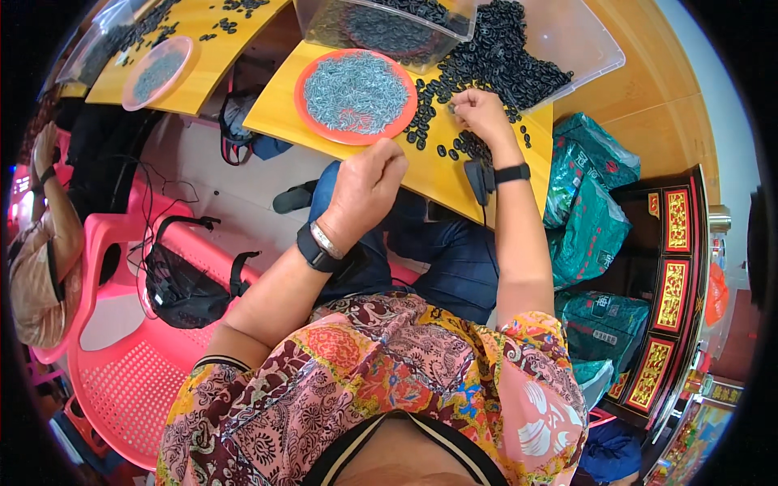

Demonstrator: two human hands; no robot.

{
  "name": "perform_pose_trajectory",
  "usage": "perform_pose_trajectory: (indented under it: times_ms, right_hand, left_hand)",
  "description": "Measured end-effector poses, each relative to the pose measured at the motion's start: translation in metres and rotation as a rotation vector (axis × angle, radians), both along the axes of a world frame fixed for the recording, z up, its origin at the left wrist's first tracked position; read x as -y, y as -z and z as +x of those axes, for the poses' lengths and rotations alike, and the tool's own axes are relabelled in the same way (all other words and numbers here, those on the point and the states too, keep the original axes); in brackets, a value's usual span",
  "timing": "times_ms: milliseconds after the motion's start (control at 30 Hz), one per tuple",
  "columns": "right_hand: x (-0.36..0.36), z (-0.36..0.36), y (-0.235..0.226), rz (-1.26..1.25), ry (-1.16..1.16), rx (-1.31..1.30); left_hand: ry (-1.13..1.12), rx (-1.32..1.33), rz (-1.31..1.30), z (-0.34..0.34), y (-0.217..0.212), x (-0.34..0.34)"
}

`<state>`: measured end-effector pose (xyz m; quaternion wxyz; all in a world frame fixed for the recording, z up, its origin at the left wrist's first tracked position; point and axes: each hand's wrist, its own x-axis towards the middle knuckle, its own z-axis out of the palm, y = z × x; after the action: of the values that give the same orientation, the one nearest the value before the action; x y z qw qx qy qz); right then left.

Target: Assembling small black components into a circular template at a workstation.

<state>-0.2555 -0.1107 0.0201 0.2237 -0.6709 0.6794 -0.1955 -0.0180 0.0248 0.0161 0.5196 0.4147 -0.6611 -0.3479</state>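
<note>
My left hand [371, 190] is closed, palm side turned in, just below the near edge of a red round plate [309, 123]. The plate bears a heap of small silvery metal pieces [356, 91], thin like screws or pins. Whatever the left fingers hold is hidden. Farther right, my right hand [484, 118] pinches over the yellow table, its fingertips together at something too small to make out. Loose black oval pieces [419, 128] with openings in them lie around it, and a large pile of black oval pieces [494, 50] spreads behind it.
A clear plastic bin [389, 31] stands behind the plate; another clear bin [579, 61] lies at the far right. Green bags [596, 219] crowd the floor beside the table. Left are a pink chair [146, 356], another person's arm [61, 198] and a second table [190, 81].
</note>
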Motion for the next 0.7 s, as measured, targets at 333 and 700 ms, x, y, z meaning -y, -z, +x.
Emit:
perform_pose_trajectory:
  times_ms: [333, 700]
  right_hand:
    - [-0.092, 0.071, -0.043, 0.218, -0.258, 0.913]
    - [-0.103, 0.083, -0.04, 0.253, -0.293, 0.8]
  left_hand:
    - [0.176, -0.407, 0.51, 0.005, -0.001, 0.006]
    - [0.11, -0.332, 0.4, 0.004, 0.004, 0.005]
